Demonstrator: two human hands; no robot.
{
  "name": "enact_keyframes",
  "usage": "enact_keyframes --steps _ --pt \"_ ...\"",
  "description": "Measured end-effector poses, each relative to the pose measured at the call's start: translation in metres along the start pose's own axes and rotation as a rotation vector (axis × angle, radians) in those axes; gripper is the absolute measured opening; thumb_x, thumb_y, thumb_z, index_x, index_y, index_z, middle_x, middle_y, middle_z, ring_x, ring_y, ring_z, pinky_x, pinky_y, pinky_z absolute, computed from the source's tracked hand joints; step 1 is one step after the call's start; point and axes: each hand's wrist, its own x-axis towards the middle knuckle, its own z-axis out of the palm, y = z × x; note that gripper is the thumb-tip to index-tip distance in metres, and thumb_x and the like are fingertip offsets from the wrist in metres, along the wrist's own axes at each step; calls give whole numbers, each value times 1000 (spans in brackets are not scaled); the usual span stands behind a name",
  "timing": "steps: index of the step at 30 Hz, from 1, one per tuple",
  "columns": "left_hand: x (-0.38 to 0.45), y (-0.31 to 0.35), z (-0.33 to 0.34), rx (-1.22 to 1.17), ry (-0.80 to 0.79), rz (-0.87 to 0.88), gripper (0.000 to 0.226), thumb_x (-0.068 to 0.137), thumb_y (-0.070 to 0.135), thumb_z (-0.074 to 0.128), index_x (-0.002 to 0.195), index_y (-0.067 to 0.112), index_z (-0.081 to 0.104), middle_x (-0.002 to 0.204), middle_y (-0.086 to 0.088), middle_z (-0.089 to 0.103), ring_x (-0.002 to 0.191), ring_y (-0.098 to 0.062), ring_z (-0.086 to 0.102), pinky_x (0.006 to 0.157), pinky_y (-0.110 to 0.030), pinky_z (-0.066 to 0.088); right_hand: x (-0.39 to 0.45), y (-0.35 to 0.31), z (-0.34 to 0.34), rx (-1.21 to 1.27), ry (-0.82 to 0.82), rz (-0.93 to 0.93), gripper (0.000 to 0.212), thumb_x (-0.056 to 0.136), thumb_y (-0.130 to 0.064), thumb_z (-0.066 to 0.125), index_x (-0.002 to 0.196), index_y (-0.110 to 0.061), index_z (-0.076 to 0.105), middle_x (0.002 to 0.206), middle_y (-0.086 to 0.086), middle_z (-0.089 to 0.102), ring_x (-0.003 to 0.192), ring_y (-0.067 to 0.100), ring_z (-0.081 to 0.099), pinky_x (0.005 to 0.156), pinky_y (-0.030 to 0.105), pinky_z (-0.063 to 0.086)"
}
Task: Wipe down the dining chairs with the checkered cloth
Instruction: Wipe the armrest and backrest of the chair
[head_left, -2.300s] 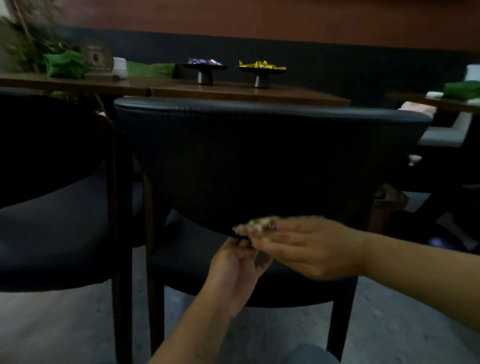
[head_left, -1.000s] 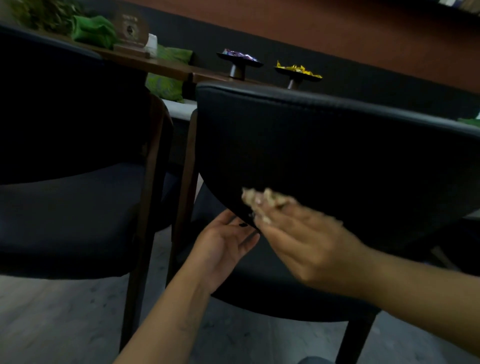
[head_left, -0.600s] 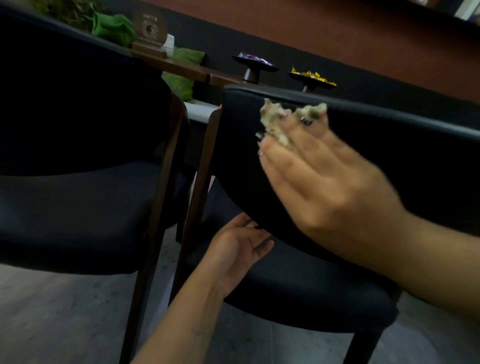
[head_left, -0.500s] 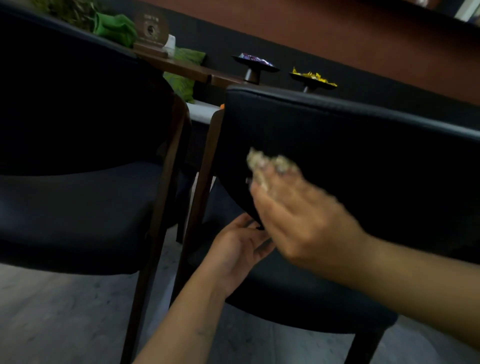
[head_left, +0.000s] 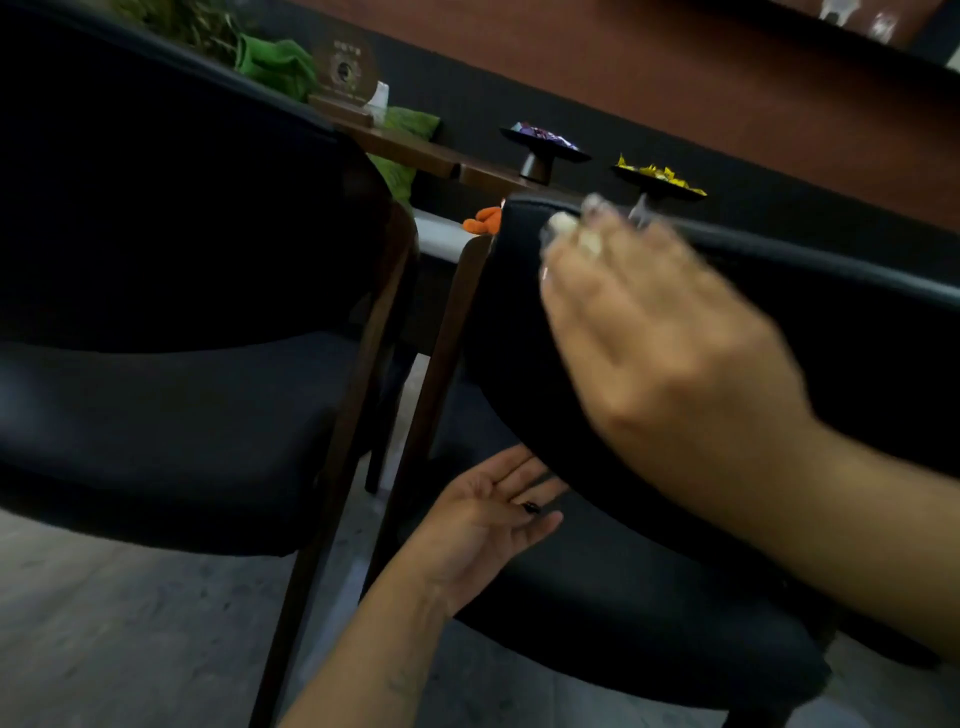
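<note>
Head view shows the right hand (head_left: 660, 338), blurred, apparently pressing the checkered cloth (head_left: 571, 228) on the chair back (head_left: 857, 332), left hand (head_left: 488, 514) spread; next, sweep along the top edge.

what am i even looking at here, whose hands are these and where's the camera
The camera sits on a person's head, looking forward and down, so you see their own two hands. The right hand presses a small bunched cloth against the back of a black dining chair, near its top edge; the picture is blurred there. The left hand lies palm up under that backrest's lower edge, fingers relaxed, holding nothing. A second black chair stands to the left. Behind them, a wooden table carries two dark pedestal dishes of wrapped sweets and green napkins.
</note>
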Motion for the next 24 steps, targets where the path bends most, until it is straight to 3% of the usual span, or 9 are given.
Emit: enact_keyframes --steps 4,8,11,14,16,18,21,24 --pt "2 1 -6 -29 -4 33 66 72 -17 50 135 0 51 103 -8 70 95 -19 66 82 -33 54 -42 -48 23 -13 -224 -209 35 96 -5 40 118 10 61 123 28 60 121 42 53 103 46 44" --pt "-1 -1 -6 -40 -50 41 61 71 -17 47 126 7 63 114 -15 67 104 -22 65 84 -30 55 -45 -62 19 217 -382 -219 37 94 -13 40 107 -3 73 115 16 68 116 32 60 100 39 48" --pt "1 -3 -5 29 -35 66 52 73 -12 52 120 4 64 110 -10 70 105 -20 66 91 -34 54 -17 -49 2 353 -172 -114 37 96 -6 37 105 -1 73 111 17 69 112 33 62 102 42 44" --pt "5 -6 -5 -24 8 56 65 71 -19 49 133 -1 48 102 -5 73 101 -18 68 105 -46 42 19 -26 -1 200 -17 5 34 98 1 36 117 8 63 120 25 63 120 41 55 104 50 43" --pt "7 -7 -4 -49 31 43 66 75 -25 45 135 2 49 110 -6 72 104 -16 68 104 -42 40 31 -22 11 -16 -91 51 37 98 2 33 123 9 58 125 26 59 122 41 53 106 48 41" --pt "7 -6 -4 -48 37 55 62 72 -23 48 127 5 58 99 -1 73 96 -14 68 100 -39 41 27 -33 25 -135 -182 41 38 98 0 31 127 9 55 127 27 58 122 41 53 107 46 40" --pt "7 -5 -4 -6 20 92 44 66 -18 51 84 17 73 78 0 67 84 -15 64 93 -38 47 8 -58 36 -87 -322 -58 41 98 -2 28 128 8 53 128 26 57 123 41 52 107 45 40" --pt "4 -6 -7 -25 31 98 39 65 -17 57 96 2 70 93 -17 67 91 -24 67 82 -33 55 -6 -73 37 -9 -467 -163 49 99 -9 17 136 7 46 138 26 48 132 41 41 114 45 28"
